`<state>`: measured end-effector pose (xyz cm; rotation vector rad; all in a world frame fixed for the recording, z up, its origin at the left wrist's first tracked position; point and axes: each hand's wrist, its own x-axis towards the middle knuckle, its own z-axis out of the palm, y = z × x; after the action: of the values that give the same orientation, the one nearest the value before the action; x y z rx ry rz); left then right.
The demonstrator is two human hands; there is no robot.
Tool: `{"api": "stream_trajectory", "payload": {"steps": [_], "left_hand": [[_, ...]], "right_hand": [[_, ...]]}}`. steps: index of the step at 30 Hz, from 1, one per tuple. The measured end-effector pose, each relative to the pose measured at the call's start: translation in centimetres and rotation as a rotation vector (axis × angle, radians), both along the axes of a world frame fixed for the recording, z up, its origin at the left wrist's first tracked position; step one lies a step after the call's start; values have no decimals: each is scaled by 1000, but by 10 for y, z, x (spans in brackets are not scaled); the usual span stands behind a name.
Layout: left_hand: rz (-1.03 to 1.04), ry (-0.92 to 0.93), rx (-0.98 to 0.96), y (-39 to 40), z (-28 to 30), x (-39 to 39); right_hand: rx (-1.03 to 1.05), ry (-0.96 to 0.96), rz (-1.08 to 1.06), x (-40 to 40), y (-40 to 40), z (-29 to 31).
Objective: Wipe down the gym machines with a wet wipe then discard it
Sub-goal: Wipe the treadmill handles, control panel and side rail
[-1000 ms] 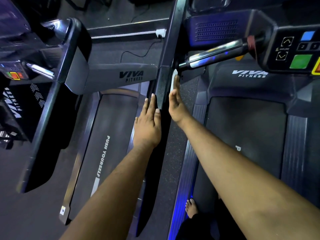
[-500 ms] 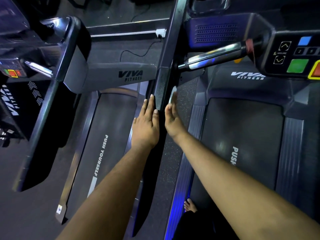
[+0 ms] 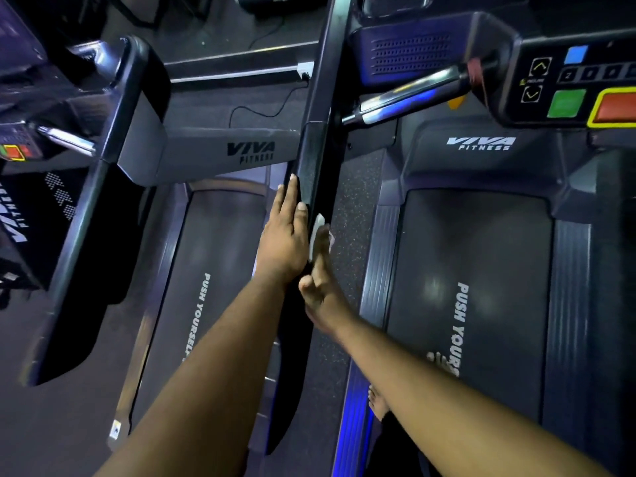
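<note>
The task stands mid-wipe: the wipe (image 3: 319, 232) is pressed against the right face of the dark rail (image 3: 315, 160) that runs between two treadmills, so cleaning is under way and discarding is not yet done. How much of the machines is already clean cannot be told from this view (no damp streaks are legible on the dark surfaces); the console (image 3: 578, 80) at upper right, the chrome bar (image 3: 406, 98) and both belts show no sign either way.

The right hand (image 3: 321, 287) lies edge-on against the rail, fingers (image 3: 321, 246) straight and together, flattening the white wipe between palm side and rail; the wipe's upper edge peeks out above the fingertips. The thumb folds loosely at the heel of the hand, gripping nothing. The left hand (image 3: 284, 242) lies flat on the rail's opposite, left face, fingers extended and touching the surface, apparently bracing; it holds nothing.

Remaining, by judgement: the rest of this rail, other touched surfaces of the machines, then disposal (no bin is in view).
</note>
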<state>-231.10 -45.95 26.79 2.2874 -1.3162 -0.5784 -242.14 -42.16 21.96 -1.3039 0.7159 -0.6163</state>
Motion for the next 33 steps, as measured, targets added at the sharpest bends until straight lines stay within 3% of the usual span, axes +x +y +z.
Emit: {"api": "stream_trajectory", "payload": {"steps": [6, 8, 12, 15, 22, 28, 33], "left_hand": [[-26, 46, 6, 24, -2, -1], [3, 62, 15, 49, 0, -8], [32, 64, 49, 119, 2, -22], [45, 86, 79, 167, 3, -30], [88, 69, 147, 241, 3, -49], [59, 28, 297, 278, 6, -56], [4, 12, 301, 275, 28, -75]], "right_hand": [[12, 4, 26, -11, -9, 1], [73, 25, 54, -18, 27, -8], [-3, 7, 76, -32, 121, -3], [14, 15, -28, -26, 131, 13], [120, 218, -208, -21, 148, 14], [53, 357, -234, -47, 204, 52], [184, 198, -196, -70, 192, 77]]}}
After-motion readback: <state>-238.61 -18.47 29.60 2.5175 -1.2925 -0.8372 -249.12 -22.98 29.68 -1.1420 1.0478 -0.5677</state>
